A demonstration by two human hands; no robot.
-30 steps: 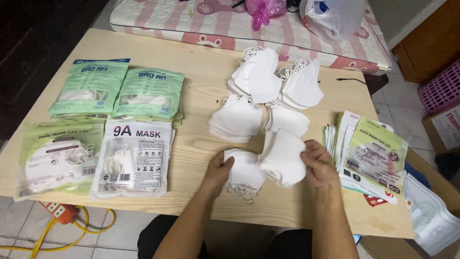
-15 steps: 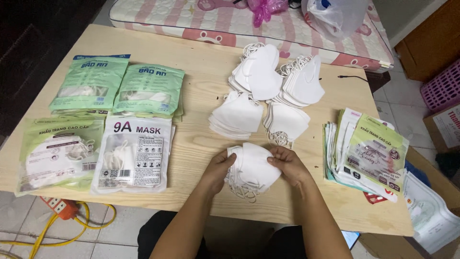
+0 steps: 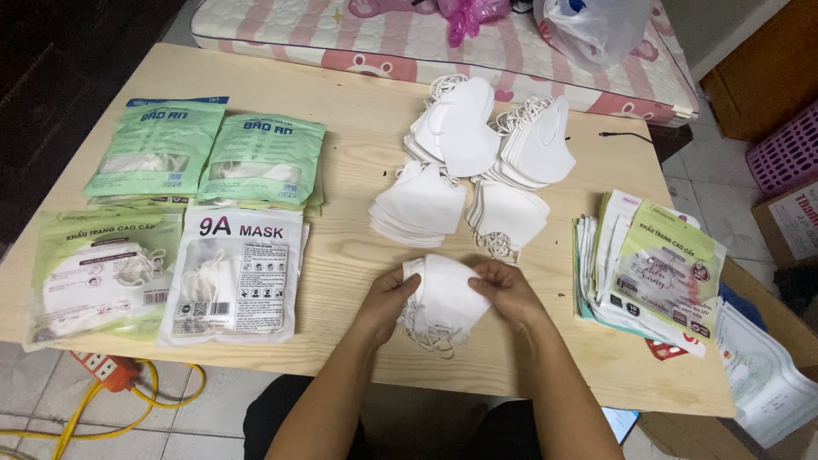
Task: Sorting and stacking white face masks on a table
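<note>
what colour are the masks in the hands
White, seen in the head view: the masks held between both hands.

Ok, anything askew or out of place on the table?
Nothing damaged or spilled. Both hands, left and right, hold a small mask stack. Only the empty bags are fanned unevenly, some overhanging the table edge at right.

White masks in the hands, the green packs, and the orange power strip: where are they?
white masks (image 3: 443,294), head view, middle of the top mask.
green packs (image 3: 264,159), head view, front of one pack.
orange power strip (image 3: 109,370), head view, its top.
</note>
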